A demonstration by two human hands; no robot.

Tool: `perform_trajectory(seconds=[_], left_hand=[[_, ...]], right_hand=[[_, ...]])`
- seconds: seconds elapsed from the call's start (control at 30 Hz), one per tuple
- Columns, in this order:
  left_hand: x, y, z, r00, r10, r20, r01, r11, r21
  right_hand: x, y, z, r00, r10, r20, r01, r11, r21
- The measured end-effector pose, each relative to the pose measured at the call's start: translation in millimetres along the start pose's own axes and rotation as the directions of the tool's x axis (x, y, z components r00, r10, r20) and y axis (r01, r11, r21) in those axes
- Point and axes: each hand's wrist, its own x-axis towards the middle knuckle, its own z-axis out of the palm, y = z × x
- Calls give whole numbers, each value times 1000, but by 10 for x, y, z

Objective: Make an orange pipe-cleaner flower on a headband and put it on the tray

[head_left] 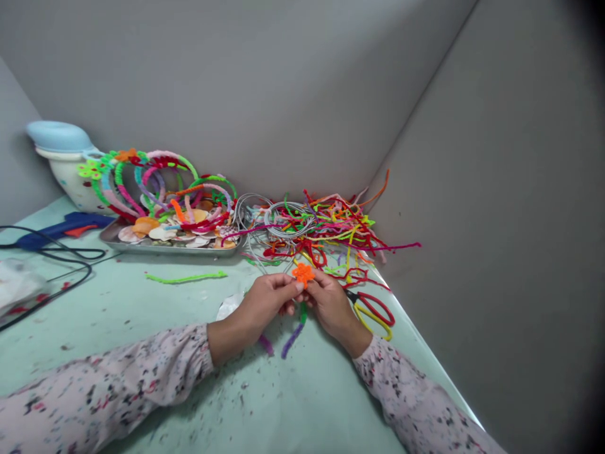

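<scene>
An orange pipe-cleaner flower (303, 275) is pinched between the fingertips of both my hands over the middle of the table. My left hand (265, 302) closes on its left side, thumb on top. From the right, my right hand (333, 306) grips it with thumb and fingers together. Below the hands hang the fuzzy ends of a green and purple pipe-cleaner-wrapped piece (293, 340); its upper part is hidden by my fingers. Scissors (375, 313) with red and yellow handles lie just right of my right hand. A whitish round object (230, 306) is partly behind my left wrist.
A metal tray (189, 251) holds shells and wrapped headbands. Right of it lie coiled wires (288, 221) and heaped pipe cleaners (340, 217). One green pipe cleaner (186, 277) lies before the tray. At left are a blue glue gun (61, 228), black cable and white container (78, 183).
</scene>
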Motion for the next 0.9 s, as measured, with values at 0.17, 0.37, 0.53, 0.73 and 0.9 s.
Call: perform_trajectory(seconds=[0.17, 0.37, 0.53, 0.73, 0.9], left_hand=[[-10, 25, 11, 1000, -11, 12, 10, 996, 85], [30, 84, -29, 986, 139, -95, -126, 983, 132], [75, 175, -108, 971, 218, -99, -191, 955, 226], [123, 203, -153, 978, 209, 13, -198, 902, 384], [137, 204, -165, 977, 190, 93, -211, 850, 482]], right_hand=[[-16, -9, 24, 999, 46, 27, -47, 997, 61], [-4, -44, 31, 997, 71, -18, -68, 989, 127], [-22, -19, 8, 993, 53, 101, -57, 998, 34], [-33, 14, -9, 986, 32, 166, -26, 999, -35], [-58, -24, 0, 982, 21, 188, -2, 994, -105]])
